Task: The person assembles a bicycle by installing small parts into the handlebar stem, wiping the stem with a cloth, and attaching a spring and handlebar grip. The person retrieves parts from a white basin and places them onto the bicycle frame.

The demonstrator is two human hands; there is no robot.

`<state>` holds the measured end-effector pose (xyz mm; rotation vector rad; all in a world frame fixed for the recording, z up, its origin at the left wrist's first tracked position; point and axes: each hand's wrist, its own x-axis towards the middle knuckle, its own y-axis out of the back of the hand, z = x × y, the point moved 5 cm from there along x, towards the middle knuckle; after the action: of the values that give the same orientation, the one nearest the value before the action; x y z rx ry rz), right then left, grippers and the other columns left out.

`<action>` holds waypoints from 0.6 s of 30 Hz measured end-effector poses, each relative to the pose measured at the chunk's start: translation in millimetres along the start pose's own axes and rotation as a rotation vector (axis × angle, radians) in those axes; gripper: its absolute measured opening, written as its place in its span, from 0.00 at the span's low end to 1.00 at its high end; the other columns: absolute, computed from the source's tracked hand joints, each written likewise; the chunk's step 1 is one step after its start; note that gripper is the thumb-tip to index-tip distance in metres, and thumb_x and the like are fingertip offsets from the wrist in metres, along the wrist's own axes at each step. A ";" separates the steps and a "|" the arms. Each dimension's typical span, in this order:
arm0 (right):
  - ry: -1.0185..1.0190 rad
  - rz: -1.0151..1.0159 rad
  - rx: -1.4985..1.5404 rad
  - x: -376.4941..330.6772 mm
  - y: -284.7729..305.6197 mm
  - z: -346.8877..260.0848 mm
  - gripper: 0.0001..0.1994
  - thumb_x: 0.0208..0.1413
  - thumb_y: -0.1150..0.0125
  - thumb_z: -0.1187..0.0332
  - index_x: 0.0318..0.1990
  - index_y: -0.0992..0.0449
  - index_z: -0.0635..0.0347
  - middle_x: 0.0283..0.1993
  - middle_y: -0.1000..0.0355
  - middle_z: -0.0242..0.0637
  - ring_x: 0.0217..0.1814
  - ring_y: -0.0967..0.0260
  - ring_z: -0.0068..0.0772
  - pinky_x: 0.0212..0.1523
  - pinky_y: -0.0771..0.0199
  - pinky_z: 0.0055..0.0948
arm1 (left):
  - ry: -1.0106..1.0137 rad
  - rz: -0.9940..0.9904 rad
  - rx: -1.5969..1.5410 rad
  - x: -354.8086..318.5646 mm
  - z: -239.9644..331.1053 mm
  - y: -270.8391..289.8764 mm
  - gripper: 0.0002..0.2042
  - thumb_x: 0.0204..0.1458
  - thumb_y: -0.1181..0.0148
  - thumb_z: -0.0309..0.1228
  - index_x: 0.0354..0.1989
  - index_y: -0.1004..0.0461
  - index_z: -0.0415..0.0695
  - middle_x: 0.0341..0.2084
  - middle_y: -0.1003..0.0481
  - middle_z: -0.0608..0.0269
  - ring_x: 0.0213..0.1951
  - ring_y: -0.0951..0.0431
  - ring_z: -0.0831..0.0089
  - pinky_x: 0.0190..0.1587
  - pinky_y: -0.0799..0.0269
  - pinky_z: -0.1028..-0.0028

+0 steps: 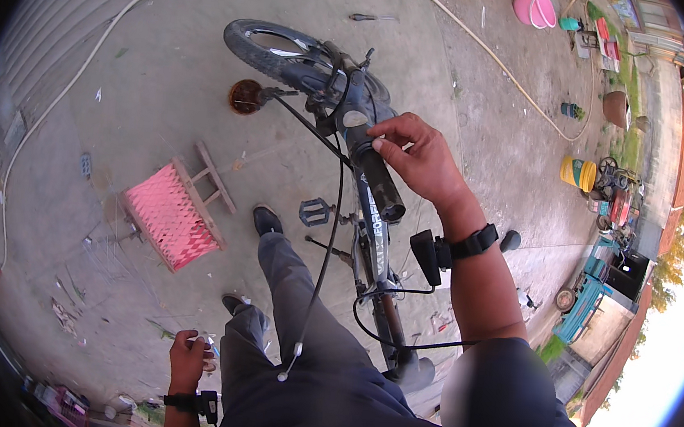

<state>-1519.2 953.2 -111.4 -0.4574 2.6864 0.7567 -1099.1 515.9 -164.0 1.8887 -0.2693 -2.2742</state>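
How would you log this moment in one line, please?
right grip: at black tube of bicycle | left grip: apart from bicycle | pink-webbed stool: left of bicycle

Dark bicycle [377,251], upright on grey ground [184,58], pale-lettered frame [372,218], black cylindrical handlebar grip [379,186]

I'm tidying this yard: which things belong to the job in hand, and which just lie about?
Likely part of the job:
bicycle, right hand at its front end
perhaps the screwdriver-like tool on the ground

Apparently just lying about:
pink woven stool
pink bucket
yellow bucket
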 end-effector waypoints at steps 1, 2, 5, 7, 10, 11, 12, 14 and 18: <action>0.000 0.003 0.005 -1.6 0.3 0.6 0.08 0.59 0.32 0.74 0.46 0.15 0.58 0.44 0.26 0.32 0.42 0.27 0.22 0.45 0.25 0.26 | -0.004 -0.001 0.001 -0.7 1.3 -1.8 0.15 0.64 0.44 0.30 0.56 0.33 0.37 0.35 0.20 0.51 0.30 0.17 0.67 0.23 0.24 0.71; 0.031 -0.001 0.020 -1.2 0.0 0.0 0.08 0.59 0.32 0.74 0.46 0.15 0.58 0.44 0.26 0.32 0.42 0.26 0.22 0.46 0.25 0.26 | -0.004 0.003 0.001 -1.2 1.5 -3.2 0.16 0.64 0.44 0.30 0.56 0.33 0.37 0.35 0.20 0.51 0.30 0.17 0.67 0.22 0.24 0.72; -0.051 -0.013 0.147 0.8 -2.9 7.5 0.09 0.60 0.32 0.74 0.47 0.15 0.60 0.47 0.25 0.33 0.44 0.25 0.22 0.48 0.25 0.26 | -0.005 0.021 -0.005 -5.8 -6.5 -0.1 0.16 0.63 0.44 0.30 0.56 0.33 0.37 0.35 0.20 0.52 0.30 0.17 0.68 0.23 0.25 0.72; -0.068 0.015 0.153 0.5 -2.5 10.5 0.09 0.60 0.32 0.73 0.47 0.15 0.61 0.46 0.24 0.33 0.45 0.25 0.22 0.49 0.25 0.25 | -0.016 0.034 -0.013 -8.0 -16.0 2.5 0.16 0.63 0.44 0.30 0.57 0.33 0.37 0.35 0.20 0.52 0.30 0.16 0.68 0.25 0.24 0.71; -0.104 0.085 0.138 -3.8 2.0 15.5 0.08 0.60 0.32 0.72 0.46 0.15 0.62 0.38 0.21 0.31 0.37 0.25 0.21 0.40 0.24 0.23 | -0.031 0.054 -0.036 -8.6 -34.0 6.8 0.17 0.63 0.43 0.30 0.57 0.33 0.37 0.36 0.19 0.52 0.31 0.16 0.67 0.27 0.24 0.70; -0.141 0.135 0.089 -7.5 5.6 18.7 0.09 0.62 0.32 0.70 0.46 0.15 0.61 0.38 0.21 0.31 0.36 0.26 0.20 0.39 0.25 0.23 | -0.031 0.059 -0.051 -9.5 -41.7 7.9 0.17 0.63 0.43 0.30 0.57 0.33 0.37 0.36 0.19 0.52 0.31 0.15 0.67 0.28 0.23 0.70; -0.165 0.180 0.060 -10.7 8.9 21.9 0.09 0.63 0.33 0.69 0.47 0.15 0.61 0.38 0.21 0.30 0.36 0.27 0.19 0.38 0.26 0.22 | -0.021 0.068 -0.060 -10.6 -50.4 8.1 0.17 0.63 0.43 0.30 0.57 0.33 0.37 0.36 0.19 0.52 0.31 0.15 0.67 0.28 0.23 0.70; -0.171 0.244 0.033 -17.4 13.7 29.0 0.12 0.64 0.34 0.64 0.47 0.16 0.61 0.36 0.21 0.29 0.30 0.30 0.18 0.31 0.30 0.22 | -0.031 0.079 -0.113 -14.4 -68.5 8.5 0.17 0.63 0.44 0.30 0.58 0.32 0.37 0.36 0.19 0.53 0.31 0.15 0.67 0.28 0.23 0.70; -0.330 0.301 -0.063 -56.3 21.4 59.0 0.16 0.66 0.39 0.57 0.47 0.16 0.62 0.35 0.23 0.32 0.27 0.28 0.21 0.29 0.29 0.24 | -0.046 0.098 -0.208 -20.2 -112.8 10.5 0.16 0.64 0.44 0.30 0.57 0.32 0.37 0.36 0.19 0.53 0.31 0.15 0.67 0.28 0.24 0.70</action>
<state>-1464.4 1015.0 -128.5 0.0609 2.4488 0.9107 -984.3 507.4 -162.5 1.6848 -0.1229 -2.1894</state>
